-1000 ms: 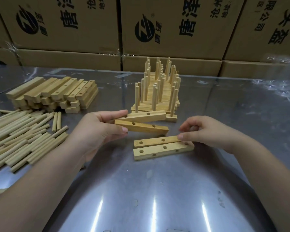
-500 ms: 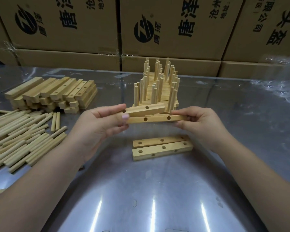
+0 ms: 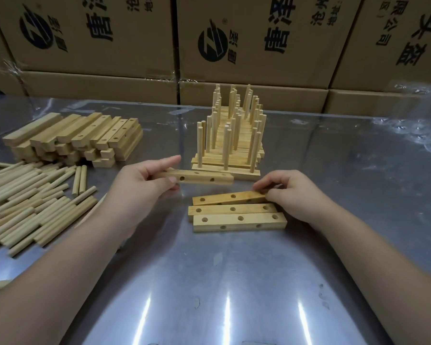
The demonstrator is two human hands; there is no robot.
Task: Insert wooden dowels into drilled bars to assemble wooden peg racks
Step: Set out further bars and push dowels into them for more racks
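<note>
My left hand (image 3: 144,181) grips the left end of a drilled wooden bar (image 3: 204,177) held level above the table. My right hand (image 3: 292,192) pinches the right end of another drilled bar (image 3: 228,198), whose left end rests against two more drilled bars (image 3: 239,216) lying side by side on the metal table. Behind them stands a stack of finished peg racks (image 3: 230,145) with upright dowels. Loose dowels (image 3: 28,200) lie in a pile at the left.
A stack of undrilled-looking and drilled bars (image 3: 72,138) sits at the back left. Cardboard boxes (image 3: 254,43) wall off the far edge. Crumpled clear plastic (image 3: 413,130) lies at the right. The steel table (image 3: 209,295) reaches toward me.
My right hand took one of the two bars from my left hand and lowered it beside the two bars on the table. My left hand keeps the other bar.
</note>
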